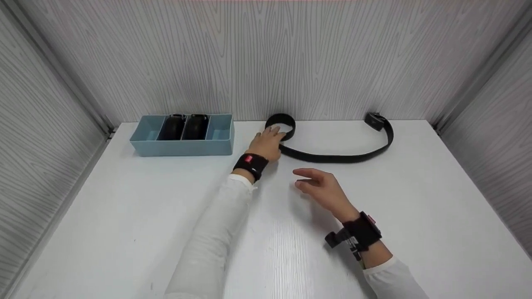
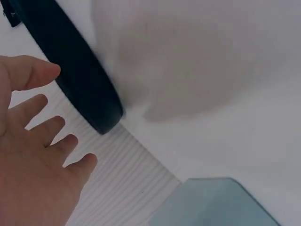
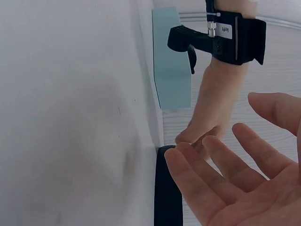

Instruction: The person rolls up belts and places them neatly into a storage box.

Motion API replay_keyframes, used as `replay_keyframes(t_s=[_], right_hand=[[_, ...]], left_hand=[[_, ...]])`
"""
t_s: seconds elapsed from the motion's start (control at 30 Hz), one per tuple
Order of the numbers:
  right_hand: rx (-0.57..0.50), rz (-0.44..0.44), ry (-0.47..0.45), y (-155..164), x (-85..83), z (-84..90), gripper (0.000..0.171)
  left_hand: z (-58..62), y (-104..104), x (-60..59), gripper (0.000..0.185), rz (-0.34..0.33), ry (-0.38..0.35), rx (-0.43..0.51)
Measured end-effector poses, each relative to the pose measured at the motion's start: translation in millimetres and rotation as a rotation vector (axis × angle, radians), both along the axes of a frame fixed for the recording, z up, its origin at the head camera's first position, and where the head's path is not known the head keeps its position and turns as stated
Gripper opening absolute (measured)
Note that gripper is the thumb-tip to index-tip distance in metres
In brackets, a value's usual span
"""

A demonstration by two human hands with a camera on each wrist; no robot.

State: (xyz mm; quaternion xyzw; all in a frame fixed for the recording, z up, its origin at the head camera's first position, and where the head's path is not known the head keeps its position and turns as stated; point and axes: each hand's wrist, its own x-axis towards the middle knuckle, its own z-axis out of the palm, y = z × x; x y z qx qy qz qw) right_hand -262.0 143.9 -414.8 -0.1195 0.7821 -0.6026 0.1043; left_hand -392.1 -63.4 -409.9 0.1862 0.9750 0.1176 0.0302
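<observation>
A black belt (image 1: 332,158) lies on its edge along the back of the white table, curled into a loop at its left end. At its right end is a dark buckle (image 1: 374,121). My left hand (image 1: 266,145) reaches over the near side of the loop, overlapping it in the head view. In the left wrist view, its fingers are spread and the thumb tip overlaps the belt (image 2: 75,66). Held in front of the strap, my right hand (image 1: 326,189) has its thumb and fingers apart, with nothing between them.
A light blue divided box (image 1: 187,148) stands at the back left. Two coiled black belts, one a black coil (image 1: 172,128), the other a similar coil (image 1: 195,128), sit in its middle compartments. Wood-patterned panels (image 1: 257,58) rise behind and at both sides of the table.
</observation>
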Motion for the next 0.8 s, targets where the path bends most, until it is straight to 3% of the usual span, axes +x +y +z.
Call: replay_keyframes(t_s=[0.13, 0.23, 0.3, 0.47, 0.63, 0.8], right_hand=[[0.008, 0.005, 0.013, 2, -0.3, 3.2, 0.042], [0.014, -0.01, 0.029, 4, 0.0, 4.9, 0.042], [0.015, -0.022, 0.041, 7, 0.8, 5.1, 0.041], [0.066, -0.035, 0.078, 8, 0.5, 3.9, 0.041], [0.21, -0.041, 0.164, 8, -0.6, 6.5, 0.044], [0.385, -0.014, 0.249, 6, -0.7, 11.3, 0.042]], left_hand=[[-4.2, 8, 6.7, 0.05, 0.04, -0.035, -0.059], [-5.8, 8, 13.5, 0.045, 0.02, -0.013, -0.079], [-6.6, 7, 24.2, 0.043, -0.01, -0.022, -0.07], [-6.2, 0, 74.1, 0.035, -0.108, -0.032, -0.025], [-0.7, -7, 129.1, 0.034, -0.222, -0.021, -0.035], [7.2, -8, 166.9, 0.032, -0.343, 0.019, 0.008]])
